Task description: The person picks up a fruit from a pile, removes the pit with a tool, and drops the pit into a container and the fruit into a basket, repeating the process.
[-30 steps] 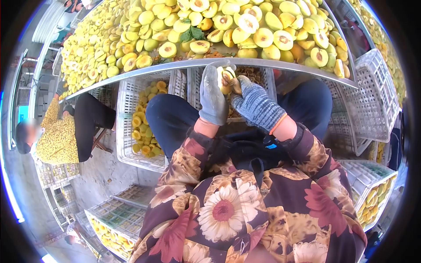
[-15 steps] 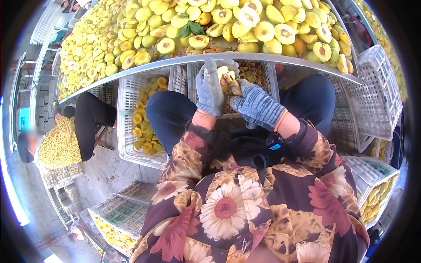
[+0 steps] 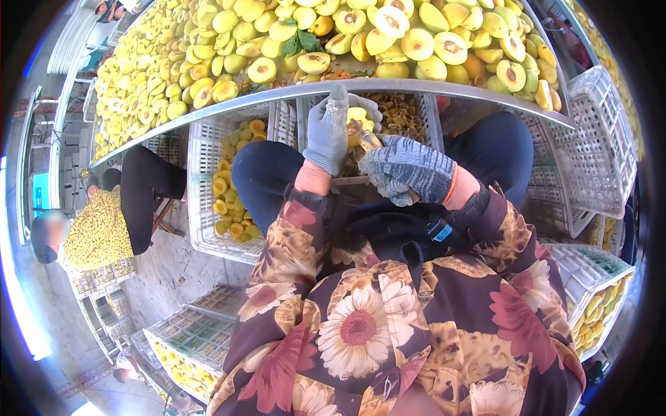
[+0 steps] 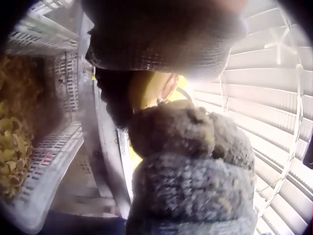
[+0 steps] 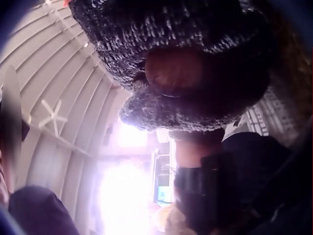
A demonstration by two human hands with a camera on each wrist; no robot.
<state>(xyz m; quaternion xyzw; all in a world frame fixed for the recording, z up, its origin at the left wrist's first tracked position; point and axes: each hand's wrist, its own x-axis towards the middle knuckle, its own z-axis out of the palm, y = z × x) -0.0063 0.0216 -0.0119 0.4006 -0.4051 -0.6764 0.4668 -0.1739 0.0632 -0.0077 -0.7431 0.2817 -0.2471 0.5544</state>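
In the head view my left hand [image 3: 327, 135], in a grey glove, holds a yellow peach half [image 3: 357, 116] with its cut face up. The same peach half [image 4: 149, 89] shows between the gloved fingers in the left wrist view. My right hand [image 3: 409, 168], in a blue-grey knit glove, grips a pitting tool [image 3: 370, 141] with a light wooden handle. Its dark working end overlaps the flesh of the peach half. The rounded handle end [image 5: 173, 71] pokes out of the right glove's curled fingers in the right wrist view.
A metal-edged table [image 3: 277, 95] heaped with halved peaches [image 3: 222, 52] lies ahead. Below it stand a crate [image 3: 201, 173] of pitted halves and a crate [image 3: 433, 132] of brown scraps. More white crates [image 3: 596, 145] stand at right. Another person [image 3: 97, 222] sits at left.
My right hand has turned and drawn slightly down, showing more of the tool's handle. My left hand has shifted a little left and still holds the peach half.
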